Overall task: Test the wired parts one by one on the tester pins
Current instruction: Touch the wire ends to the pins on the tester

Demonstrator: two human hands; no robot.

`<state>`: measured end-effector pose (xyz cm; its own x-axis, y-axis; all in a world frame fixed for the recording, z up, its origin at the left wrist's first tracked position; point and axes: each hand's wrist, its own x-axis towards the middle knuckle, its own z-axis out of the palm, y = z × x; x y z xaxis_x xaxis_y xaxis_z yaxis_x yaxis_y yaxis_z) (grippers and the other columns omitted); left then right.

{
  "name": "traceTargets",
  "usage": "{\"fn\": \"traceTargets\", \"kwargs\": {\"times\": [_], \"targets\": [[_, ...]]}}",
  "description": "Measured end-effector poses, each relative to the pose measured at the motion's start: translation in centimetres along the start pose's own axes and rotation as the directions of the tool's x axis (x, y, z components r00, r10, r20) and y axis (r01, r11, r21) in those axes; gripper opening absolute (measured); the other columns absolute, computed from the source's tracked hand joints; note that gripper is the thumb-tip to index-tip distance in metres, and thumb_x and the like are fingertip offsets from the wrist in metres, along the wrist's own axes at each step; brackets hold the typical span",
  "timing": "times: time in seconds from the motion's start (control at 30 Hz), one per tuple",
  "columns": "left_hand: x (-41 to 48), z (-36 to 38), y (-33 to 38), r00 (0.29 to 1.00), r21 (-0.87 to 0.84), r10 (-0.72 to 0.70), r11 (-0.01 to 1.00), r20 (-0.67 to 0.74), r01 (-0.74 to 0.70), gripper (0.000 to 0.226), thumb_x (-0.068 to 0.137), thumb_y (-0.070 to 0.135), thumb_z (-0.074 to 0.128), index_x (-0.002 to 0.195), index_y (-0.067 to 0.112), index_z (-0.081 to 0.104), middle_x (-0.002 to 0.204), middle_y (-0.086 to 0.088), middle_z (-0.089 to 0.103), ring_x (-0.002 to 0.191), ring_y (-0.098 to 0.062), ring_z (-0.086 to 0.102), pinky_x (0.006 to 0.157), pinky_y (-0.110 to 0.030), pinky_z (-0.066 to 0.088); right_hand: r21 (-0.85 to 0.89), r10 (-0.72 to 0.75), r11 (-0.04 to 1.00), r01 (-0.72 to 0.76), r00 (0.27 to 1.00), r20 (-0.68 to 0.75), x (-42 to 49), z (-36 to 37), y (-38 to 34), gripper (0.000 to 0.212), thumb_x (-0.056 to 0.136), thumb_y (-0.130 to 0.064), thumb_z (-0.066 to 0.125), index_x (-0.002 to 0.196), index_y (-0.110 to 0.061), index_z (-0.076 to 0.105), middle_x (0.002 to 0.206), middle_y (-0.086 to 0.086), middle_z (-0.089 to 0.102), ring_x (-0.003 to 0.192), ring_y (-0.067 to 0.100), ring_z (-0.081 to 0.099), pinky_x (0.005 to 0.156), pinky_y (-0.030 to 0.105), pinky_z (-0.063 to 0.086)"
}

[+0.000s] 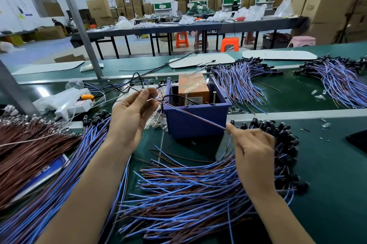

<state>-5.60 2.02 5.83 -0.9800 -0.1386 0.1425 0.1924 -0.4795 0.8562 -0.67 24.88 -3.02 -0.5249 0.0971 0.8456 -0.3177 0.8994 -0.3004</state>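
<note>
Right now a thin blue-and-brown wired part [190, 113] is stretched taut across the near wall of the dark blue plastic tester box [196, 124], slanting from ten o'clock to four o'clock in the middle of the view. The left hand [133, 118] pinches its upper end between thumb and fingertips, palm toward the camera. The right hand [252, 152] pinches the lower end, just beside a small black cap [232, 122]. Inside the box stand an orange block [193, 89] and two upright metal screw pins [186, 99]; the wire passes below them in the view. At six o'clock from the box, a loose heap of blue and brown wired parts [188, 194] lies on the green counter [327, 164]. Further purple-blue bundles [238, 81] lie at one o'clock, and reddish-brown wires [29, 144] at nine o'clock.
</note>
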Motion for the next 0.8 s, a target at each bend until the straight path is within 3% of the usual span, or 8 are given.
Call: {"fn": "traceTargets", "kwargs": {"times": [0.13,0.3,0.4,0.47,0.53,0.6,0.7,0.8], "targets": [[0.3,-0.6,0.8,0.998,0.109,0.062,0.992,0.017,-0.063,0.018,0.093,0.010,0.052,0.084,0.007,0.067,0.076,-0.001,0.073,0.059,-0.006,0.063,0.055,-0.015,0.052,-0.108,0.125,0.984,-0.141,0.982,-0.141,0.2,-0.4,1.0,0.027,0.082,-0.001,0.068,0.107,-0.010,0.074,0.086,0.002,0.073,0.087,0.023,0.040,0.076,0.031,0.031],[0.4,-1.8,2.3,0.980,0.261,0.117,0.953,0.164,-0.157,0.047,0.088,0.022,0.034,0.047,0.018,0.057,0.062,-0.002,0.065,0.050,-0.011,0.047,0.045,-0.017,0.037,-0.004,0.184,0.982,-0.188,0.966,-0.181,0.2,-0.6,1.6,0.029,0.082,0.008,0.067,0.107,-0.006,0.072,0.089,0.009,0.071,0.073,0.029,0.059,0.071,0.024,0.043],[0.7,-2.6,3.4,0.972,0.261,0.022,0.962,0.233,-0.084,0.050,0.084,0.032,0.029,0.041,0.018,0.049,0.052,-0.008,0.059,0.047,-0.017,0.044,0.043,-0.017,0.032,0.068,0.193,0.980,-0.186,0.971,-0.139,0.3,-0.6,1.6,0.029,0.080,0.013,0.067,0.104,-0.002,0.073,0.092,0.012,0.070,0.080,0.028,0.063,0.081,0.021,0.044],[1.4,-3.0,3.4,0.981,0.354,-0.093,0.935,0.168,0.028,0.045,0.080,0.026,0.032,0.039,0.017,0.047,0.052,-0.012,0.060,0.040,-0.016,0.037,0.038,-0.014,0.030,0.081,0.190,0.979,-0.185,0.980,-0.055,0.3,-0.5,1.7,0.029,0.077,0.018,0.065,0.099,0.000,0.074,0.094,0.013,0.068,0.086,0.029,0.063,0.084,0.026,0.047],[2.0,-3.5,2.6,0.982,0.683,-0.189,0.720,0.020,0.125,0.042,0.080,0.011,0.037,0.043,0.012,0.056,0.056,-0.009,0.065,0.038,-0.013,0.041,0.039,-0.014,0.033,0.040,0.201,0.978,-0.203,0.979,0.040,0.1,-0.2,1.7,0.031,0.072,0.022,0.065,0.090,-0.001,0.075,0.090,0.011,0.069,0.089,0.031,0.060,0.082,0.032,0.048],[2.4,-4.7,1.0,0.985,0.972,-0.174,0.233,0.011,0.031,0.031,0.091,0.015,0.049,0.069,0.010,0.069,0.073,-0.005,0.072,0.055,-0.015,0.057,0.052,-0.022,0.045,-0.021,0.241,0.971,-0.240,0.963,0.124,-0.2,0.0,1.7,0.032,0.070,0.023,0.064,0.082,-0.004,0.076,0.081,0.008,0.071,0.087,0.033,0.054,0.077,0.037,0.050],[1.8,-5.4,-2.0,0.948,0.933,-0.313,-0.356,-0.061,-0.057,0.025,0.089,0.031,0.061,0.107,0.015,0.066,0.109,-0.006,0.068,0.099,-0.023,0.063,0.086,-0.033,0.051,-0.080,0.335,0.942,-0.325,0.921,0.201,-0.4,0.1,2.0,0.029,0.076,0.017,0.060,0.077,-0.007,0.077,0.076,0.005,0.072,0.085,0.030,0.047,0.077,0.043,0.049],[1.0,-4.5,-4.5,0.969,0.780,-0.217,-0.625,-0.118,-0.045,0.029,0.092,0.016,0.050,0.120,0.015,0.054,0.126,-0.010,0.056,0.115,-0.030,0.056,0.089,-0.039,0.046,-0.059,0.331,0.944,-0.326,0.921,0.207,-0.4,0.1,1.9,0.026,0.079,0.012,0.059,0.074,-0.008,0.076,0.074,0.003,0.071,0.083,0.027,0.046,0.076,0.044,0.047]]}}
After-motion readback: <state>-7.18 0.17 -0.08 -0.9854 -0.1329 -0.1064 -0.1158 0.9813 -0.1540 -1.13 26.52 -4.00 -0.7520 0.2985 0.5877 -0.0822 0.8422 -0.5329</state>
